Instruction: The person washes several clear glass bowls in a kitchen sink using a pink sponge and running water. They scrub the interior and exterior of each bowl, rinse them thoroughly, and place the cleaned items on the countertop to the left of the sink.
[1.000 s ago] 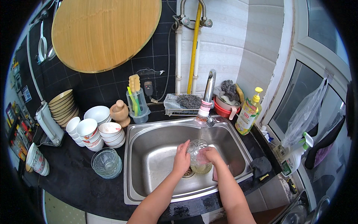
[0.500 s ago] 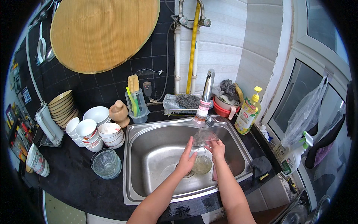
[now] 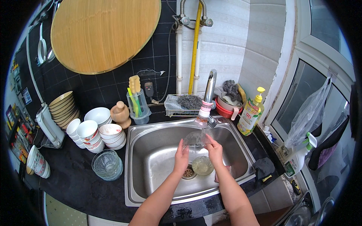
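Under the faucet (image 3: 209,88), a clear glass bowl (image 3: 194,139) is held up between my two hands, inside the steel sink (image 3: 151,150). My left hand (image 3: 181,157) has its fingers against the bowl's left side. On the right side, my right hand (image 3: 213,150) grips the rim. Water seems to run over the bowl, though the stream is hard to make out. Below, a second glass bowl (image 3: 202,165) rests on the sink floor beside the drain (image 3: 189,173). A pinkish cloth (image 3: 223,174) is partly hidden behind my right forearm.
Left of the sink stand stacked glass bowls (image 3: 107,165), white bowls (image 3: 112,135), a wooden mortar (image 3: 120,115) and a utensil holder (image 3: 139,109). Behind it is a wire rack (image 3: 184,105) with a scouring pad. At right are a soap bottle (image 3: 250,115) and a dark cloth (image 3: 264,168).
Both hands have shifted left with the glass bowl, and the bowl has turned between them. The drain shows more fully now. The bowl on the sink floor has shifted slightly left.
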`<state>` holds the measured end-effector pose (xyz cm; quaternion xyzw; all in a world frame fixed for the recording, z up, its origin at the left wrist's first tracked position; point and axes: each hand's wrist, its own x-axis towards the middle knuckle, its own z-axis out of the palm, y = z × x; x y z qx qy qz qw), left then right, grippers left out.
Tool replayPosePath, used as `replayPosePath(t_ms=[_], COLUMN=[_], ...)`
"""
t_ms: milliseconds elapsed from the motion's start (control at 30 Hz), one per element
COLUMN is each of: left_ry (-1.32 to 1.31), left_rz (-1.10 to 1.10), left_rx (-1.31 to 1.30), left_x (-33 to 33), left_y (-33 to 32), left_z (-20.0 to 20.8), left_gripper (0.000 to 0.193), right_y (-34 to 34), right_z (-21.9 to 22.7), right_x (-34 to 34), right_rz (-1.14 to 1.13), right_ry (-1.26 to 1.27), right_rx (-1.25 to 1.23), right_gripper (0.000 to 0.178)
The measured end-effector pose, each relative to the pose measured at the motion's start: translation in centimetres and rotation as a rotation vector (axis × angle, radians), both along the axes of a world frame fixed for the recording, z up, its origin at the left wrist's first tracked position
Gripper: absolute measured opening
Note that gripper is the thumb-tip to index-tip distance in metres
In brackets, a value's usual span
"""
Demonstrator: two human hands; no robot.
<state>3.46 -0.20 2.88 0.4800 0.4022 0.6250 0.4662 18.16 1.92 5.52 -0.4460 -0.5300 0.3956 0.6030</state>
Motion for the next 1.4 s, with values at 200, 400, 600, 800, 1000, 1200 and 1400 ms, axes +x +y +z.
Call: replayPosePath(t_ms=[200,400,600,800,1000,1200,1400], left_ry=[-0.084,-0.238,-0.372,-0.373,-0.342,0.030,0.726], left_rz=[0.045,-0.132,-0.304,-0.320,-0.101,0.072,0.370], left_rx=[-0.151,-0.299,-0.476,-0.649,-0.691,-0.642,-0.299], left_x=[-0.9,-0.8,-1.0,-0.9,-1.1,-1.6,-2.0], left_y=[0.5,-0.2,-0.8,-0.3,-0.3,-0.3,-0.4], left_z=[-1.0,0.9,0.9,0.0,0.2,0.0,-1.7], left_gripper=[0.039,0.047,0.065,0.068,0.065,0.055,0.054], right_y=[-1.4,-1.1,-2.0,-1.5,0.8,0.6,-0.9], right_z=[1.3,0.8,2.5,2.0,-3.8,-9.6,-7.7], right_x=[-1.0,-0.1,-0.4,0.3,1.2,1.5,-0.4], right_rz=[-0.132,-0.123,-0.142,-0.047,0.114,0.797,0.602], right_ry=[-0.346,-0.201,-0.272,-0.235,-0.491,-1.663,-1.902], right_rx=[0.137,-0.165,-0.240,-0.425,-0.575,-0.730,-0.531], right_gripper=[0.034,0.026,0.025,0.030,0.037,0.035,0.031])
